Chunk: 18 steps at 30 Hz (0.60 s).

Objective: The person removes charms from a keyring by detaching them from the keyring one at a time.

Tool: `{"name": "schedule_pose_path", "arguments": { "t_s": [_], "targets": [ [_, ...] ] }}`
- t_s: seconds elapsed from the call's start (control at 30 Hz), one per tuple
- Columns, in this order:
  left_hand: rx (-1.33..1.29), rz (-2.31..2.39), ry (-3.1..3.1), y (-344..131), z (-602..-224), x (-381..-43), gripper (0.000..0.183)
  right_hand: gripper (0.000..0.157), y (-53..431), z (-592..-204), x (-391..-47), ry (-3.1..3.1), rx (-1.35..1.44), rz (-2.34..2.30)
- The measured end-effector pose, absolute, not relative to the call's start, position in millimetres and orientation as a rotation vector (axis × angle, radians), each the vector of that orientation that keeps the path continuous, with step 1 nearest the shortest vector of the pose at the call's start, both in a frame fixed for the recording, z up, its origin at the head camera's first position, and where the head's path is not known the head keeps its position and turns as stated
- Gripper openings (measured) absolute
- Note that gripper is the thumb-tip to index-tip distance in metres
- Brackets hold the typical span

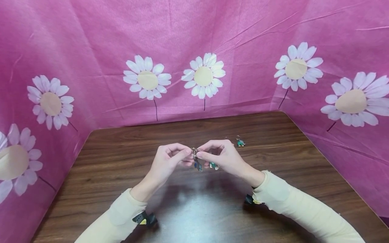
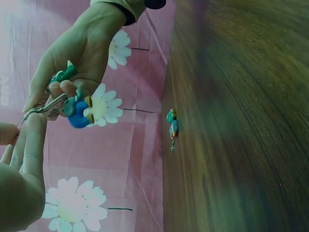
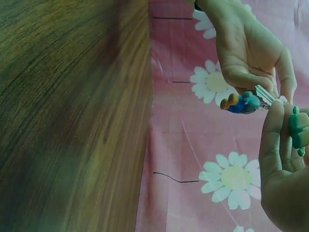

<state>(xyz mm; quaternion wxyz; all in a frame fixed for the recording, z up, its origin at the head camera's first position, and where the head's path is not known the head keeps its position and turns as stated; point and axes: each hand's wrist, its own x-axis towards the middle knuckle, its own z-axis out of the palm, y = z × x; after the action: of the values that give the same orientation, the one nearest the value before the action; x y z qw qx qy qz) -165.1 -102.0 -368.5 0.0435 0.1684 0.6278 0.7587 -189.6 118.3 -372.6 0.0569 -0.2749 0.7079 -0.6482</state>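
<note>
The pink cloth point(image 1: 243, 23) filled the upper part of the head frame and both its sides, w/ big white daisies point(image 1: 203, 76) on it. Below, the brown wooden table point(image 1: 106, 162) took the middle & lwr part. Two cream sleeves came in: the L sleeve point(image 1: 117, 216) from lwr left, the R sleeve point(image 1: 304, 206) from lwr right.

Both hands met approx. at the centre of the frame, above the table. The L hand point(image 1: 168, 160) had its thumb and index finger almost together, pinching a key ring point(image 1: 195, 152) from the left. The R hand point(image 1: 226, 157) pinched the same ring from the right, also w/ thumb and index finger nearly closed. So the ring was btwn the two hands, at their fingertips.

Near each cuff sat a small black device point(image 1: 149, 220). A blue toy fig. point(image 2: 77, 116) hung just below the fingertips, btwn the hands. A green toy fig. point(image 3: 300, 130) was under the R hand, close to its palm; its attachment I could not tell. Another green fig. point(image 1: 240, 143) lay on the table, right of centre, apart from the hands. A metal key point(image 2: 54, 104) stuck out by the fingertips, at left of the left-wrist frame.
</note>
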Motion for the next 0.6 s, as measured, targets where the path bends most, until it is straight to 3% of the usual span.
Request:
{"name": "schedule_pose_path", "arguments": {
  "t_s": [0.33,0.6],
  "targets": [
    [0.464,2.237,1.985,-105.2,-368.7,-165.5,0.022,0.011,119.9,-373.3,-191.2,2.094,-0.787,-1.932],
    [0.575,2.005,2.024,-110.7,-370.3,-171.2,0.022,0.014,122.2,-371.9,-193.1,1.971,-0.703,-1.96]
  ]
}}
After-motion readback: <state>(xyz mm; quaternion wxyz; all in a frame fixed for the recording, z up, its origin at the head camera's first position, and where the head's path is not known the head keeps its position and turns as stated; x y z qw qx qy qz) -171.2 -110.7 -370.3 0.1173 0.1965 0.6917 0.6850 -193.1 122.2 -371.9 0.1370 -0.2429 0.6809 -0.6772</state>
